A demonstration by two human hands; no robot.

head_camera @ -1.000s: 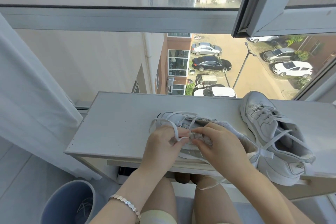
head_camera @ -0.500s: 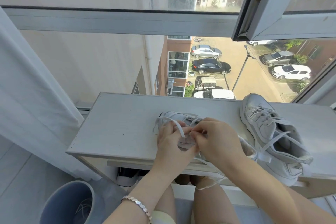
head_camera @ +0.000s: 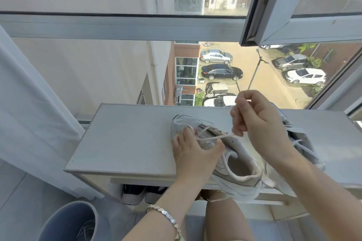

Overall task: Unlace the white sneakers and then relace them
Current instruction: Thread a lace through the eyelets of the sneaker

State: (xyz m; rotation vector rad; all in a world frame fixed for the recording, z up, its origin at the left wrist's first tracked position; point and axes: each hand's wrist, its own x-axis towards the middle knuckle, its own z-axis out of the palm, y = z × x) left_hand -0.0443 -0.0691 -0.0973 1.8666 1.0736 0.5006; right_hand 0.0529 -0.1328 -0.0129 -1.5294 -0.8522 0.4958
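Note:
A white sneaker lies on the grey shelf top, toe pointing away and its heel hanging over the front edge. My left hand rests on its toe and eyelet area, holding it down. Raised above the shoe, my right hand pinches the white lace, which runs taut from the eyelets up to my fingers. The second white sneaker lies to the right, still laced and mostly hidden behind my right forearm.
The shelf stands against a window with an open sash at upper right. A white curtain hangs at left. A blue-grey bin stands on the floor at lower left. Dark shoes sit under the shelf.
My right hand has lifted up and to the right, drawing the lace out taut. My left hand has shifted toward the toe and presses the shoe down.

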